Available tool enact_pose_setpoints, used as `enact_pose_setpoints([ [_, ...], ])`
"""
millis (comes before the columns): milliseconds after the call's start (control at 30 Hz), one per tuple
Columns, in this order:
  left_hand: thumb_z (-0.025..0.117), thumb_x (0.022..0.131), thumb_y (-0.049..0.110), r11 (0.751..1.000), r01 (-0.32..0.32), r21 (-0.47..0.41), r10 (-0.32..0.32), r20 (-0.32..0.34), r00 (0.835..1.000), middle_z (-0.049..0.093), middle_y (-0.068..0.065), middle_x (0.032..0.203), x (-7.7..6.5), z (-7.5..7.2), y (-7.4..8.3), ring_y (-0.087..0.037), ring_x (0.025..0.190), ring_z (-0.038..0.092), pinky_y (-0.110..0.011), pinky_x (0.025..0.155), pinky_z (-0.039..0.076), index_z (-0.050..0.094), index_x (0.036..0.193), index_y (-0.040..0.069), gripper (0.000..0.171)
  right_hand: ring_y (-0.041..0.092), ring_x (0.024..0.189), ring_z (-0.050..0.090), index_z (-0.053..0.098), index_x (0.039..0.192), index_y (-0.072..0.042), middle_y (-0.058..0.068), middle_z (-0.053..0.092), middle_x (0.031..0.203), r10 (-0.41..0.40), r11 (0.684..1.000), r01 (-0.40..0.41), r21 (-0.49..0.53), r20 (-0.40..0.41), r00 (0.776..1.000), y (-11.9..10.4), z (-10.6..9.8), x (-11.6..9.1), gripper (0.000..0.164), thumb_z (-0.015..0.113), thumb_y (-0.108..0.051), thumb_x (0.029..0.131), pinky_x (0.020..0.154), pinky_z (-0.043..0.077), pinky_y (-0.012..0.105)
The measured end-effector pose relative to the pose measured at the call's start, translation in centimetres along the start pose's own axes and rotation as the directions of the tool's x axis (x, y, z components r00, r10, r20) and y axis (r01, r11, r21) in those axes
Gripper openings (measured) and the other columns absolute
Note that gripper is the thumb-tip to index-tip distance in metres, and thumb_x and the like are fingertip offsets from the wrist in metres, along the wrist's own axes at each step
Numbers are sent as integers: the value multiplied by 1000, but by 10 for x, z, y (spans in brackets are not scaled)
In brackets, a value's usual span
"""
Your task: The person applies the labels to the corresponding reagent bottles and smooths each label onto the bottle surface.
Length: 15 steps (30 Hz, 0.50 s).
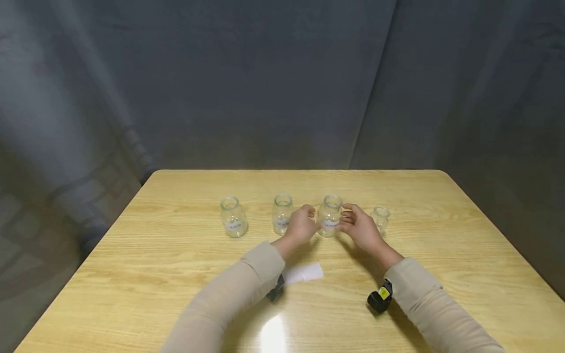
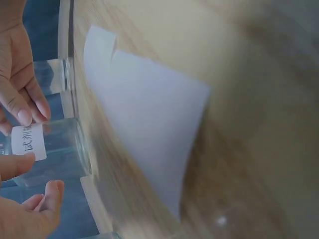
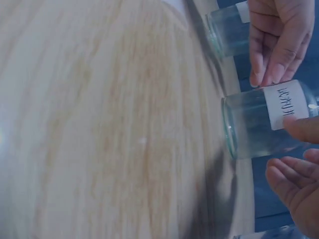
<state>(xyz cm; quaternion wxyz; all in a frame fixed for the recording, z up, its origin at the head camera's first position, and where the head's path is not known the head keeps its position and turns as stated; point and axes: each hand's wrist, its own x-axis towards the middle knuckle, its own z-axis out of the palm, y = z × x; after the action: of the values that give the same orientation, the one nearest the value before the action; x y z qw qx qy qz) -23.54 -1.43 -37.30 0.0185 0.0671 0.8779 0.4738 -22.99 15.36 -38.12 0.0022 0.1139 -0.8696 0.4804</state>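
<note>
A clear glass jar with a white label stands between both hands on the wooden table. The label carries handwritten characters. On the jar's left is the left hand, its thumb on the label in the left wrist view and its other fingers apart from the glass. From the other side the right hand reaches in. Its thumb lies on the label's right end in the right wrist view, while its spread fingers stay clear of the jar. How firmly the thumbs press cannot be told.
Two more labelled jars stand to the left, the nearer one partly behind the left hand. A smaller jar is at the right, partly hidden by the right hand. White paper lies in front of the left hand.
</note>
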Motion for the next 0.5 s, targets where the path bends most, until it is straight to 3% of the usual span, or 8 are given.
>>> enact_pose_setpoints([
  [500, 64, 76, 12, 997, 6, -81, 2, 99, 995, 54, -9, 101, -31, -27, -4, -21, 93, 51, -28, 77, 45, 51, 107, -1, 36, 30, 92, 52, 50, 109, 3, 18, 56, 103, -26, 996, 16, -89, -119, 993, -25, 0, -24, 35, 60, -16, 81, 75, 45, 40],
])
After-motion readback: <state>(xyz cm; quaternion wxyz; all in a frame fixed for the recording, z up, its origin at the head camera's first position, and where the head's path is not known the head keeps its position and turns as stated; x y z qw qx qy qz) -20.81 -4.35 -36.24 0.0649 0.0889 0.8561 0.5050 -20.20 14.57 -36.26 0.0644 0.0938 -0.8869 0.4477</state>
